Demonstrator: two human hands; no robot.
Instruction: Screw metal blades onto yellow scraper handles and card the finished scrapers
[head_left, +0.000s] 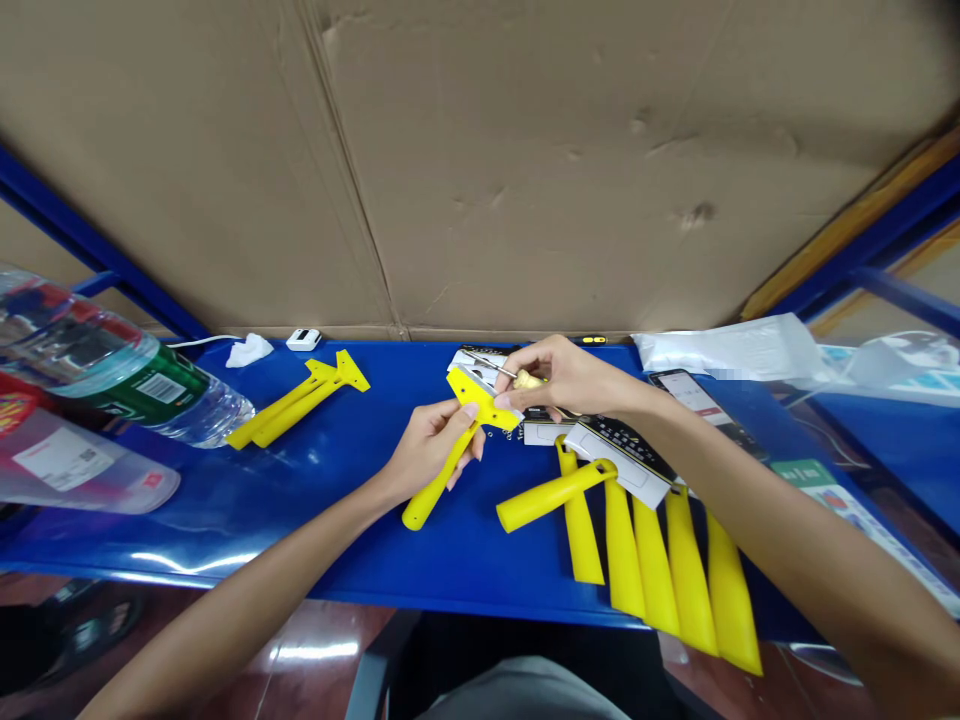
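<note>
My left hand [433, 445] is closed around the neck of a yellow scraper [431, 500], thumb on the front near its wide head. The scraper's handle slants down to the left, and a pale blade strip shows along the upper edge of the head. My right hand [556, 372] grips a small screwdriver [527, 381] with a yellowish handle, its metal shaft pointing up and left. Fingers of this hand also reach the right end of the scraper head. Below it, several yellow scrapers [656, 560] lie side by side, their upper ends partly under black-and-white cards [615, 455].
Two more yellow scrapers [311, 400] lie on the blue table [300, 520] at left. Beside them are a large water bottle [142, 375] and a clear plastic cup [90, 455]. A phone [697, 400] and a white plastic bag [727, 345] lie at right. Cardboard [525, 180] walls the back.
</note>
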